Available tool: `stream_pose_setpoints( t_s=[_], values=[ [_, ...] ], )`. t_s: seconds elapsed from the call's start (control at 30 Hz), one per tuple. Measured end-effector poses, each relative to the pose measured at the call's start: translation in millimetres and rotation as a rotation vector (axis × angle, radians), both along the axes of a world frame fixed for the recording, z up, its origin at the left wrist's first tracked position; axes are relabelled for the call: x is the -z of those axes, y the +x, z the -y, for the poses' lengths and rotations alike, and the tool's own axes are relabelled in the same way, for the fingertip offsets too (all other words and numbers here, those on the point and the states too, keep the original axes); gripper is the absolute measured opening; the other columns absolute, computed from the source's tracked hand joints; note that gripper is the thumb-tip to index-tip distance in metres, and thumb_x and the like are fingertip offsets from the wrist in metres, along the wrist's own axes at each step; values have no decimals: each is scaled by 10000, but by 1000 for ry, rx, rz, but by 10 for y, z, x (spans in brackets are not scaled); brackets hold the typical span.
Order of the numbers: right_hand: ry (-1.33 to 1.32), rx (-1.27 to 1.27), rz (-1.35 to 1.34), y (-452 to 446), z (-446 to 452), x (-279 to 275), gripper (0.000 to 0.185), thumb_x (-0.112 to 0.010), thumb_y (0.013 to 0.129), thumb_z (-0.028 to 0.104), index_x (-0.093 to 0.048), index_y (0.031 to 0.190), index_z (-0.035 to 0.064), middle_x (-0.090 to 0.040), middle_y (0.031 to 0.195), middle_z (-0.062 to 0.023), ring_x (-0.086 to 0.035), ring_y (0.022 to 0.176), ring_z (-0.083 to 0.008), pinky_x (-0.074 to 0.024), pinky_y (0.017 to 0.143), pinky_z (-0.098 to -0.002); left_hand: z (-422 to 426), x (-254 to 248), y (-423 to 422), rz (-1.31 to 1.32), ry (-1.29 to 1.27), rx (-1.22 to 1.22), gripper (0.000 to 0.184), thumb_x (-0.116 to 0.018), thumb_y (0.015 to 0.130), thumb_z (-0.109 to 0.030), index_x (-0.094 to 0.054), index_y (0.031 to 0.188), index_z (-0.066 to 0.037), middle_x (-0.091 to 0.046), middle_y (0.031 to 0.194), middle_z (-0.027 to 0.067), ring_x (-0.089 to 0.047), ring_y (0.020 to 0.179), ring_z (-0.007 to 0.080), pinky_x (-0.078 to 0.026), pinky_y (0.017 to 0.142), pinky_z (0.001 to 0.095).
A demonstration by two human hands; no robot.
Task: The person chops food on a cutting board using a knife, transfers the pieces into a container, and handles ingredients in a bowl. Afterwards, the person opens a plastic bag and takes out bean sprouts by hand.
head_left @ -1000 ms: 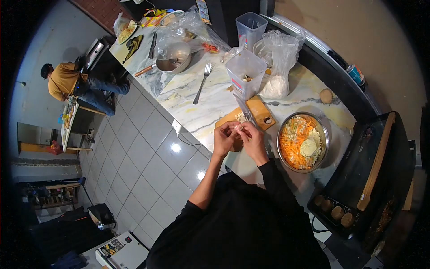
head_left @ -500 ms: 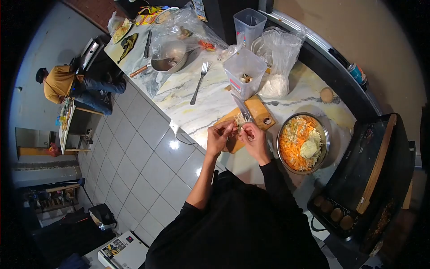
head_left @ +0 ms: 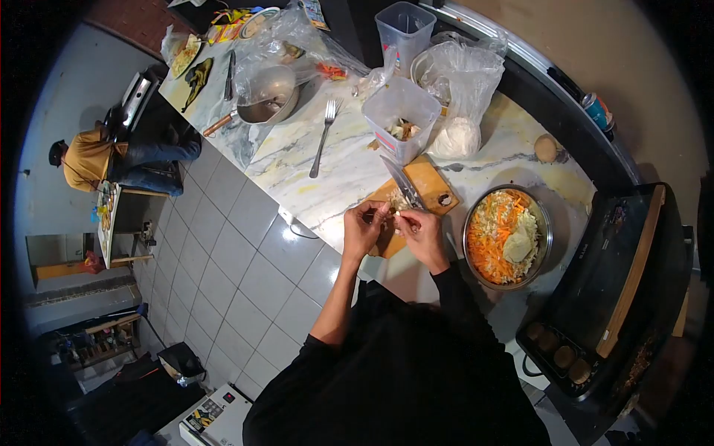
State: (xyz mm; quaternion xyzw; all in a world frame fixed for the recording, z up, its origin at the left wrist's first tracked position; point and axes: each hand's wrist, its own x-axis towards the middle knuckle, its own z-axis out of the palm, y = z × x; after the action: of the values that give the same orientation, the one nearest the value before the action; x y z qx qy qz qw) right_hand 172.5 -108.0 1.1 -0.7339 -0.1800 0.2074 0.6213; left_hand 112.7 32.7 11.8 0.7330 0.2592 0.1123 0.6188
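Over the near end of a wooden cutting board (head_left: 428,181), my left hand (head_left: 362,229) is closed in a pinch; what it holds is too small to name. Close beside it, my right hand (head_left: 424,236) pinches a small pale piece, perhaps garlic, at its fingertips. A knife (head_left: 402,182) lies across the board beside chopped pale bits. To the right stands a metal bowl (head_left: 547,236) of shredded orange and pale food with a pale lump on top. Beyond the board is a clear plastic container (head_left: 401,123) with scraps inside.
A fork (head_left: 323,139), a saucepan (head_left: 269,100) and plastic bags (head_left: 476,82) lie farther back. A round brown item (head_left: 546,148) rests beyond the bowl. At right is a black griddle (head_left: 602,260) with a wooden strip. A person (head_left: 89,160) stands at a far-left table.
My hands have parted slightly, then stayed near each other over the board. The view has shifted a little, and the small pale piece now shows at my right fingertips.
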Motion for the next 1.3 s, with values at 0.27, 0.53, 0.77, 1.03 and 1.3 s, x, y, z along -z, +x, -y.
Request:
stream_pose_setpoints(
  t_s=[0.27,0.53,0.77,1.03,1.3],
  values=[
    [-29,-8,237,32,-52,-57,103,-675,865,41,-643,884,-55,-619,728,-116,-571,586,-168,-433,538,-288,-57,17,12,14,98,-7,201,-753,853,-150,-721,855,48,-694,698,71,-594,603,76,-482,558,242],
    [-121,-34,220,73,-49,-128,93,-687,822,24,-643,883,-32,-619,721,-146,-617,623,-284,-477,572,-359,-76,-35,85,-91,157,21,246,-707,896,-200,-720,889,45,-701,732,104,-625,637,121,-500,596,277],
    [-134,-18,260,77,44,-180,144,-645,851,-3,-614,991,-19,-624,836,-144,-614,651,-257,-478,573,-349,-75,-204,46,-76,174,-11,245,-651,929,-188,-699,964,50,-723,828,156,-698,737,167,-532,676,305],
    [-327,-35,470,-181,401,-271,181,-586,905,56,-578,1069,-21,-595,919,-171,-594,837,-403,-481,687,-428,-143,-221,-220,-52,276,43,249,-698,880,-208,-691,980,20,-691,878,137,-651,847,253,-502,821,352],
    [-619,168,535,-450,634,-97,374,-602,865,87,-496,1201,-39,-535,1103,-205,-585,969,-395,-487,771,-461,51,-102,-423,-25,749,336,1111,-885,567,-449,-342,1453,-56,-284,1459,330,-299,1348,482,-274,1112,529]
  ],
)
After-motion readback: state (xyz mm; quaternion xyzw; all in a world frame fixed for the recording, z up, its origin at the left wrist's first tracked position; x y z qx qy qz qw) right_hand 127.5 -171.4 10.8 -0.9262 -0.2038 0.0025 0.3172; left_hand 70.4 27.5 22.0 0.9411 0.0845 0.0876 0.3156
